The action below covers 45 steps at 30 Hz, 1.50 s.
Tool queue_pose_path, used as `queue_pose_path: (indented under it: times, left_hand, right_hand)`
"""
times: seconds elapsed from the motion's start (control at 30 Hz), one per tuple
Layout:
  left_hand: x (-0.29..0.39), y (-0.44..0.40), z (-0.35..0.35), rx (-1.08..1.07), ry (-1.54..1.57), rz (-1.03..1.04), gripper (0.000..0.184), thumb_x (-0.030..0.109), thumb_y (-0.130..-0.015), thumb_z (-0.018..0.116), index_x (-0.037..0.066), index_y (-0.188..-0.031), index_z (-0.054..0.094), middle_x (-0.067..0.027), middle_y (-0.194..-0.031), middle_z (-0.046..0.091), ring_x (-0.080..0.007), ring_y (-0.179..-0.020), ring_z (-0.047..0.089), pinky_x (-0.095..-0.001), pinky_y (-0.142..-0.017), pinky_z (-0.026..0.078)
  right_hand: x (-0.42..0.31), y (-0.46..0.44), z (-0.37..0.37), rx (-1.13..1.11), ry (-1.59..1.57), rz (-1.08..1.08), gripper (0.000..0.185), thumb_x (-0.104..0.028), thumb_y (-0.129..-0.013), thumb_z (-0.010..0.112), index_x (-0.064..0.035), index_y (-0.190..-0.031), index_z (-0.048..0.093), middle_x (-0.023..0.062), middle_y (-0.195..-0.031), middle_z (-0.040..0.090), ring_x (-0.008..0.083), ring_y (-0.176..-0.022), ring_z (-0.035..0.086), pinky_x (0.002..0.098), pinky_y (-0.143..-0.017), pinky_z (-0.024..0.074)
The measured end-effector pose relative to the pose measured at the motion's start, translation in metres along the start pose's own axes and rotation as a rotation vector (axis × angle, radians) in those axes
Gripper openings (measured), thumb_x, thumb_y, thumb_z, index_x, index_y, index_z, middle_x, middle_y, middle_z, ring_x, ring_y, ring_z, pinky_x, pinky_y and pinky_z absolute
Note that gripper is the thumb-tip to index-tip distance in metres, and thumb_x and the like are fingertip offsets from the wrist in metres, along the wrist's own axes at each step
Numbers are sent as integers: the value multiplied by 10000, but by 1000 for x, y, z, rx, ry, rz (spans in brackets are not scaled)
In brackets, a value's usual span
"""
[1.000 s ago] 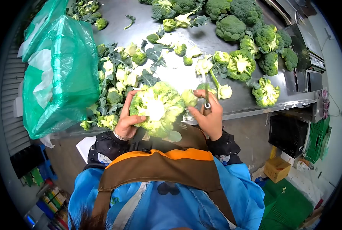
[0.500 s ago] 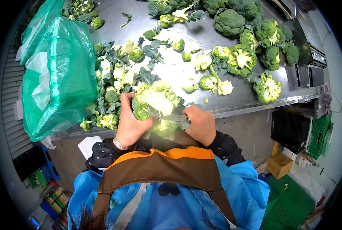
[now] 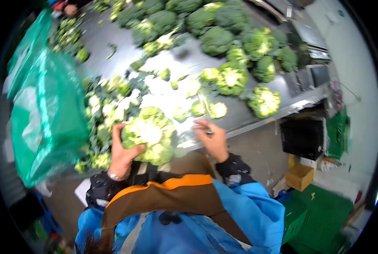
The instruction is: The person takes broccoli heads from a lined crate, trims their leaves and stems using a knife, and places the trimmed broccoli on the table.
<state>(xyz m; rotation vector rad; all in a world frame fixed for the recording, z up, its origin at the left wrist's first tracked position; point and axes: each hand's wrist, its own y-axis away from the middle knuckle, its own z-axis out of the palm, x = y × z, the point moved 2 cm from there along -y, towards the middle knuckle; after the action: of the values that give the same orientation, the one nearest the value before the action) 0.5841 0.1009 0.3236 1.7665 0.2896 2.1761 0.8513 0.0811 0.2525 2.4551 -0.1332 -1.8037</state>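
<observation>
A broccoli head (image 3: 148,133), its pale cut stem side turned up, sits in my left hand (image 3: 123,154), with the thumb and fingers around its left side. My right hand (image 3: 214,142) is apart from it on the right, fingers curled around a knife (image 3: 209,132). Only a bit of the knife shows in the grip; the blade is too blurred to make out. Cut florets and leaves (image 3: 108,110) lie on the metal table just beyond my left hand. A few trimmed pieces (image 3: 204,108) lie beyond my right hand.
A green plastic bag (image 3: 57,114) stands at the table's left. Whole broccoli heads (image 3: 216,41) are piled at the back of the metal table (image 3: 100,48). Another person's hand (image 3: 71,9) shows at top left. Crates (image 3: 320,211) and a cardboard box (image 3: 299,177) stand below right.
My right hand with the knife has drawn away from the broccoli, where the blade lay across the stem before. My left hand still holds the head, turned somewhat. The whole view has shifted and tilted.
</observation>
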Motion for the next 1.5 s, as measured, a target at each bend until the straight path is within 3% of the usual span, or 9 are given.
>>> queue_pose_path:
  times: [0.07, 0.3, 0.47, 0.67, 0.8, 0.93, 1.07, 1.2, 1.5]
  left_hand:
    - [11, -11, 15, -69, 54, -92, 614, 28, -707, 666, 57, -1211, 317, -112, -1128, 473, -178, -1025, 515, -310, -863, 450]
    - [37, -17, 69, -403, 131, -118, 873, 200, -755, 661, 205, -1432, 110, -186, -1387, 280, -298, -1228, 394, -447, -957, 422]
    - [7, -21, 48, -346, 55, -216, 619, 144, -813, 611, 123, -1343, 293, -158, -1244, 470, -264, -1058, 558, -412, -837, 493]
    - [-18, -17, 29, -262, 15, -280, 399, 110, -839, 582, 77, -1205, 427, -115, -1112, 569, -223, -950, 607, -356, -782, 510]
    - [-21, -16, 21, -225, -46, -222, 309, 79, -840, 585, 53, -1129, 478, -83, -1033, 599, -192, -914, 619, -328, -746, 529]
    - [-33, -14, 15, -232, -71, -211, 285, 55, -827, 593, 38, -1096, 502, -91, -1027, 597, -186, -895, 630, -312, -735, 539]
    - [-43, -9, 9, -293, -44, -204, 281, 36, -829, 619, 26, -1089, 514, -84, -991, 619, -149, -840, 628, -266, -697, 523]
    - [-43, -3, -12, -292, -66, -217, 311, 30, -814, 641, 20, -1100, 519, -84, -1001, 608, -136, -862, 615, -257, -725, 508]
    - [96, 42, -134, -480, -307, 61, 464, 44, -825, 651, 45, -1245, 453, -67, -1137, 537, -138, -994, 560, -295, -849, 500]
  right_hand:
    - [-4, -2, 18, -133, -861, 326, 514, -139, -862, 586, -107, -1348, 422, 84, -1102, 613, 169, -805, 633, 292, -610, 513]
    - [9, -13, -4, -116, -1474, 164, 563, -256, -926, 524, -76, -1403, 287, 121, -1371, 427, 245, -1181, 500, 405, -981, 448]
    - [9, -38, -137, 237, -1260, -26, 481, -292, -937, 508, -74, -1345, 377, 113, -1249, 537, 252, -1103, 562, 386, -911, 501]
    - [40, -64, -230, 963, 434, -128, 400, -128, -798, 673, 8, -1159, 566, 77, -920, 638, 142, -780, 592, 281, -697, 475]
    - [59, -56, -171, 1080, 61, -132, 243, -125, -818, 629, 4, -1022, 601, 101, -904, 632, 161, -811, 585, 296, -751, 466]
    - [47, -52, -83, 757, 183, -179, 239, -111, -805, 623, -22, -1027, 611, 38, -789, 619, 127, -715, 571, 269, -640, 455]
    - [3, -45, -21, 127, 396, -254, 257, -138, -774, 649, -38, -1008, 622, 188, -914, 635, 350, -866, 610, 370, -737, 485]
    - [-7, -33, 19, 30, 341, -243, 293, -176, -742, 687, -12, -981, 646, 209, -879, 643, 370, -798, 620, 400, -714, 496]
    - [4, -8, 107, -104, 178, -33, 172, -107, -759, 687, -16, -902, 663, 81, -777, 661, 139, -717, 611, 282, -684, 479]
